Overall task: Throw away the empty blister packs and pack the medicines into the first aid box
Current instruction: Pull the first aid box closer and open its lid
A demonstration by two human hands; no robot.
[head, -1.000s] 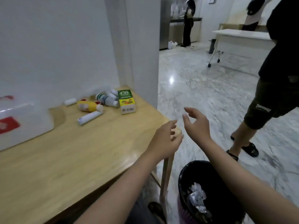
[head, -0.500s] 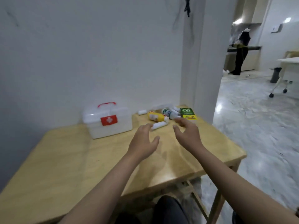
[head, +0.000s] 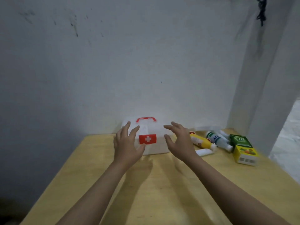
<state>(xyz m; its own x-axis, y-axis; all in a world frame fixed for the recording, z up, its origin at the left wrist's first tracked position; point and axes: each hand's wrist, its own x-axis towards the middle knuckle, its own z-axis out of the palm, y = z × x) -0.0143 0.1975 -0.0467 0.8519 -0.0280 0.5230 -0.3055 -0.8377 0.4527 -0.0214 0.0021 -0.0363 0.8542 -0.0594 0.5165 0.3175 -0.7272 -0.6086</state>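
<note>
A white first aid box [head: 159,144] with a red handle and a red cross label stands shut at the back of the wooden table [head: 154,192], against the wall. My left hand [head: 127,144] hovers open just in front of its left side, fingers spread. My right hand [head: 179,140] is open at its right side. Neither hand clearly touches the box. Right of the box lie a yellow bottle [head: 200,141], a white and green bottle [head: 218,139], a small white tube [head: 204,151] and a green and yellow carton [head: 243,148].
A grey wall runs behind the table, and a white pillar [head: 259,78] rises at the back right corner. The table's right edge drops to a marble floor [head: 289,143]. A dark cord [head: 261,12] hangs at the top right.
My view swung left from the bin and floor to the table. Both hands moved forward and left, from the table's right corner to the two sides of the first aid box.
</note>
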